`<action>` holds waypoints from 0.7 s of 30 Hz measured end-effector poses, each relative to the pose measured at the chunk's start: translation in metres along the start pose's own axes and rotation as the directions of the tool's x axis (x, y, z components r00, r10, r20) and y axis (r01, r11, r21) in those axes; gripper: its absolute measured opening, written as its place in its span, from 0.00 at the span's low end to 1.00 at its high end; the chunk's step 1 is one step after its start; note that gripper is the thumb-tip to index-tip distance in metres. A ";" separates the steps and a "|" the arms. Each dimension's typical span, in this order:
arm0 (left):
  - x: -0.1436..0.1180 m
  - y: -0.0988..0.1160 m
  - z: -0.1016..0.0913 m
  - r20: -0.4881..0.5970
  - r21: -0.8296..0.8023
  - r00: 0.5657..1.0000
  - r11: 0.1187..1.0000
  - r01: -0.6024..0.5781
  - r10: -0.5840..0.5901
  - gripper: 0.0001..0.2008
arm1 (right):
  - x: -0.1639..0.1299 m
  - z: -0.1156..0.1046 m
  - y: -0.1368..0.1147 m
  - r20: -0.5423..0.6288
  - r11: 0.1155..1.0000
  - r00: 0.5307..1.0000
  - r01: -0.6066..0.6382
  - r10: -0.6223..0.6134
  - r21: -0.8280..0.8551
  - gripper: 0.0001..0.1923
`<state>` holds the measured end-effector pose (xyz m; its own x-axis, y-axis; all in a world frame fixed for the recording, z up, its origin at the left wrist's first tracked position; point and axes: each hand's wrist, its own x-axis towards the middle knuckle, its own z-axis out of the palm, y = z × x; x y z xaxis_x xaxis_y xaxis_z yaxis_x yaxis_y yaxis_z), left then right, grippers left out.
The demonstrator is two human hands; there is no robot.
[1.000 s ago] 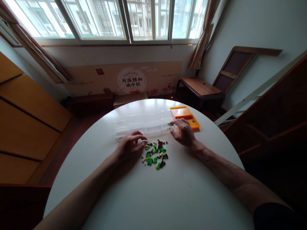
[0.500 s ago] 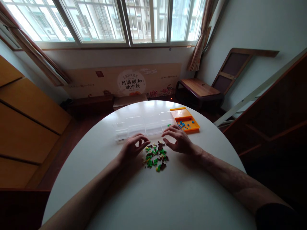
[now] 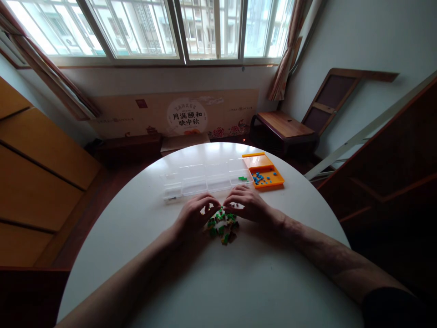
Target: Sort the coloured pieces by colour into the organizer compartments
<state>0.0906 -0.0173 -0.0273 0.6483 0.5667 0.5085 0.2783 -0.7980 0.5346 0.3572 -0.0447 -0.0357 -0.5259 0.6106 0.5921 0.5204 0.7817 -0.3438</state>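
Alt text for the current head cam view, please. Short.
A person's left hand and right hand nearly meet at the fingertips over a pile of small green, brown and yellow pieces on a white table. Beyond sit a clear compartment box, green pieces in one compartment, and an orange tray holding blue pieces.

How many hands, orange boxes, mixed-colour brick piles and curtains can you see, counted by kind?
Hands (left hand, right hand): 2
Orange box: 1
Mixed-colour brick pile: 1
Curtains (left curtain, right curtain): 2
Total: 6
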 end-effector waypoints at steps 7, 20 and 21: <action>0.000 0.003 -0.001 -0.014 0.067 0.999 0.997 -0.033 0.034 0.08 | 0.002 -0.001 -0.002 0.002 1.000 1.000 0.017 -0.017 0.004 0.06; -0.008 -0.018 -0.036 0.073 0.069 0.997 0.998 -0.001 -0.004 0.03 | -0.014 -0.021 0.039 -0.398 0.886 0.870 -0.403 0.292 -0.231 0.04; -0.009 -0.019 -0.036 0.088 0.079 0.996 0.997 0.016 -0.023 0.03 | -0.016 -0.020 0.041 -0.396 0.882 0.867 -0.412 0.303 -0.227 0.04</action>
<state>0.0539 -0.0002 -0.0174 0.7015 0.5650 0.4344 0.3440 -0.8022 0.4880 0.4004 -0.0246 -0.0442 -0.0316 0.7158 0.6975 0.8286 0.4090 -0.3822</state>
